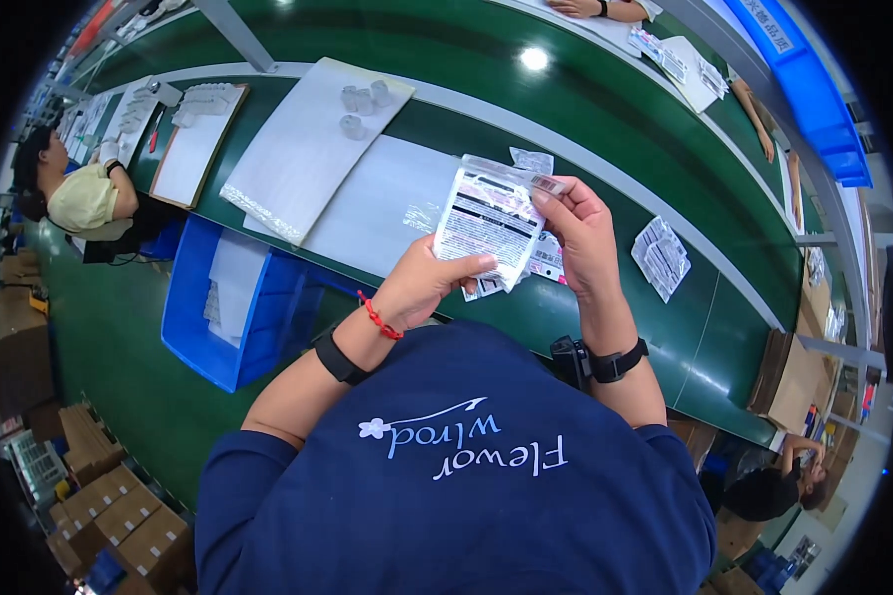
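- We hold a flat clear packet with a black-and-white printed card inside, raised above the green counter in front of our chest.
- Our left hand is closed on the packet's lower edge, thumb on the front face and fingers behind it.
- Our right hand pinches the packet's upper right corner, where a small striped label sits at the fingertips.
- To do this step well, we judge that the left hand should keep the packet flat and steady while the right hand works the corner, so the thin film does not crease or twist.
- A light pinch at the very edge seems best; pressing on the middle would bend the card.
- We should keep the label square to the packet's edge and watch it as we press, since it is small and partly hidden by our fingers.
- Just below the raised packet, more packets lie on the counter, and a loose bunch of similar packets lies to the right, well apart from our hands.
- White sheets lie on the counter beyond the packet, and a blue bin stands to the left at the counter's near side.
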A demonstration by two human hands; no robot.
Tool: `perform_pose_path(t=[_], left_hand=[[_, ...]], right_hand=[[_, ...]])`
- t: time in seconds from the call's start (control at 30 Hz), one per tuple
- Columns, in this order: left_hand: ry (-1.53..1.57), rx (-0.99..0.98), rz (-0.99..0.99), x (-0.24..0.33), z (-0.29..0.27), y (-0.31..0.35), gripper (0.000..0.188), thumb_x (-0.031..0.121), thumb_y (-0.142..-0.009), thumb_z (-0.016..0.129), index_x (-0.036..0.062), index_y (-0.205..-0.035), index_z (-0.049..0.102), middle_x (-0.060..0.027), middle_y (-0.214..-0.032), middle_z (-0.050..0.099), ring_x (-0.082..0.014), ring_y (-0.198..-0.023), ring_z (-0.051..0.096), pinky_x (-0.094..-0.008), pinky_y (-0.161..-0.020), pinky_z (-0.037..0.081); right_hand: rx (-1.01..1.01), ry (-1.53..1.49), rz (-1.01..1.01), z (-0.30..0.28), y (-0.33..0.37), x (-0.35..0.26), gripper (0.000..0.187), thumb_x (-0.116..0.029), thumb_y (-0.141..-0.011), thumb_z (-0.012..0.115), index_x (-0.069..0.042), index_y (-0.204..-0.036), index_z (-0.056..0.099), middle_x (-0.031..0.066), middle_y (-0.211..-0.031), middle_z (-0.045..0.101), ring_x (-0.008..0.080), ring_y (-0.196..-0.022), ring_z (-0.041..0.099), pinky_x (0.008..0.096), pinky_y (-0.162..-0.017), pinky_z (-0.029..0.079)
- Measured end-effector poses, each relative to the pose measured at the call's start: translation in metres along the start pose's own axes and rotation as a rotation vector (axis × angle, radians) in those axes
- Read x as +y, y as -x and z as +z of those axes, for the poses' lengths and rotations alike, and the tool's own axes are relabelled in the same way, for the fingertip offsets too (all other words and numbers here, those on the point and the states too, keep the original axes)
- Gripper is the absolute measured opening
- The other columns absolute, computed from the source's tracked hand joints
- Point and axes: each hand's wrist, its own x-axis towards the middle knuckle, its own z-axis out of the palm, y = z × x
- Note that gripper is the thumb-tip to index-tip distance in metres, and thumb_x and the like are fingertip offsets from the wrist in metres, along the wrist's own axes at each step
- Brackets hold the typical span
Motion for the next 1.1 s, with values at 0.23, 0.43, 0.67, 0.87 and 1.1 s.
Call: perform_pose_path(t=[0.23, 0.43, 0.67, 0.87, 1.1], left_hand=[[-0.138, 0.066, -0.03, -0.019, 0.001, -0.005, 0.033, 0.017, -0.088, 0.069, -0.0033, -0.111, 0.058, -0.0105, -0.096, 0.068, -0.0144, -0.071, 0.066, -0.0237, -0.056, 0.052], [-0.224, -0.14, -0.275, -0.02, -0.017, -0.01, 0.033, 0.022, -0.094, 0.061, -0.0024, -0.115, 0.06, -0.009, -0.095, 0.069, -0.0131, -0.077, 0.066, -0.0227, -0.063, 0.051], [-0.193, 0.098, 0.316, 0.035, 0.009, -0.04, 0.034, 0.021, -0.094, 0.061, -0.0053, -0.117, 0.059, -0.0098, -0.104, 0.067, -0.013, -0.096, 0.063, -0.0246, -0.083, 0.05], [-0.012, 0.161, 0.367, 0.026, 0.018, -0.061, 0.028, 0.018, -0.095, 0.059, -0.0036, -0.113, 0.061, -0.0087, -0.104, 0.067, -0.0114, -0.093, 0.063, -0.0246, -0.082, 0.05], [0.118, 0.203, 0.405, 0.028, 0.027, -0.064, 0.026, 0.018, -0.095, 0.059, -0.0017, -0.112, 0.062, -0.0073, -0.102, 0.067, -0.0105, -0.09, 0.063, -0.0245, -0.08, 0.05]], right_hand=[[0.092, -0.027, -0.055, -0.008, 0.008, 0.007, 0.015, -0.009, -0.088, 0.066, -0.002, -0.101, 0.063, 0.0021, -0.09, 0.066, 0.0071, -0.079, 0.06, 0.0215, -0.072, 0.048], [0.14, -0.093, -0.086, -0.019, -0.001, -0.004, 0.016, -0.008, -0.088, 0.066, -0.001, -0.102, 0.062, 0.0025, -0.091, 0.066, 0.0071, -0.079, 0.061, 0.0214, -0.073, 0.049], [0.011, 0.07, -0.11, -0.017, -0.007, -0.009, 0.021, -0.012, -0.09, 0.065, 0.0, -0.107, 0.06, 0.003, -0.092, 0.066, 0.0081, -0.081, 0.061, 0.0218, -0.074, 0.049], [0.167, -0.084, -0.097, -0.002, 0.004, -0.008, 0.023, -0.017, -0.093, 0.062, 0.0, -0.107, 0.061, 0.0044, -0.091, 0.066, 0.0089, -0.081, 0.062, 0.0225, -0.074, 0.049], [-0.011, 0.107, 0.069, -0.035, 0.017, 0.015, 0.02, -0.02, -0.094, 0.061, -0.001, -0.101, 0.062, 0.0044, -0.083, 0.066, 0.0085, -0.072, 0.061, 0.0222, -0.067, 0.049]])
